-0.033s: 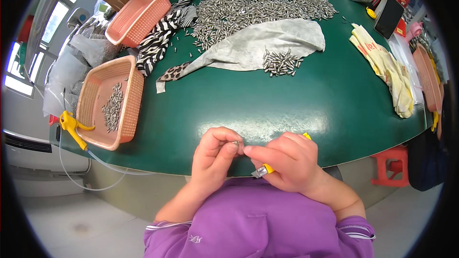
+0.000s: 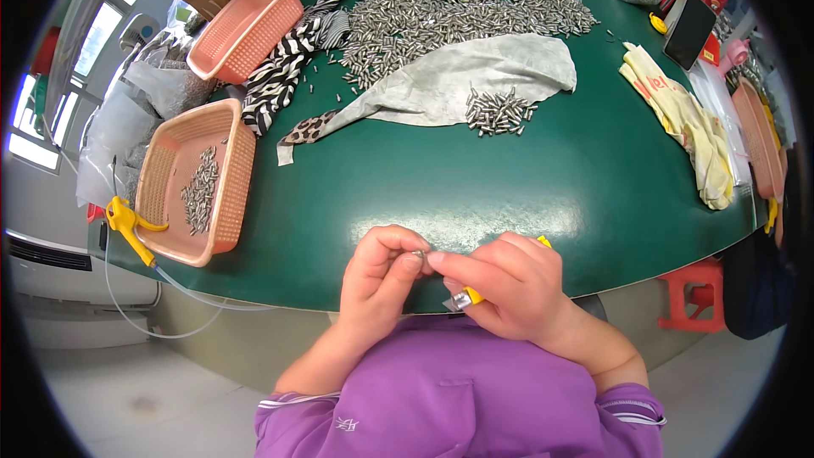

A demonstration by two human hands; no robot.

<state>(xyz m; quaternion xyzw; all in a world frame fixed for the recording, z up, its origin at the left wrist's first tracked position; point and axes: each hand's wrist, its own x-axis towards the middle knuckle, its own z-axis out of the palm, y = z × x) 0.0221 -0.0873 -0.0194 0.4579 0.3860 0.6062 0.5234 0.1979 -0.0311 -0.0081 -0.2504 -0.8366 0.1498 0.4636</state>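
Observation:
My two hands meet at the near edge of the green table [image 2: 509,195], just above my purple shirt. My left hand [image 2: 380,278] pinches a small metal pin [image 2: 417,253] between thumb and fingertips. The forefinger of my right hand [image 2: 513,288] touches the same pin. That hand also grips a small yellow-handled tool [image 2: 466,297], whose metal tip pokes out below the fingers. A small heap of the same metal pins [image 2: 498,110] lies on a grey cloth [image 2: 458,76] at the table's middle.
A big spread of pins [image 2: 458,4] covers the far side. A pink basket [image 2: 174,153] holding some pins sits at the left edge, with a yellow air gun [image 2: 125,219] hooked on it. Another pink basket [image 2: 246,25], a zebra-striped cloth [image 2: 284,64] and yellow gloves [image 2: 691,131] lie around.

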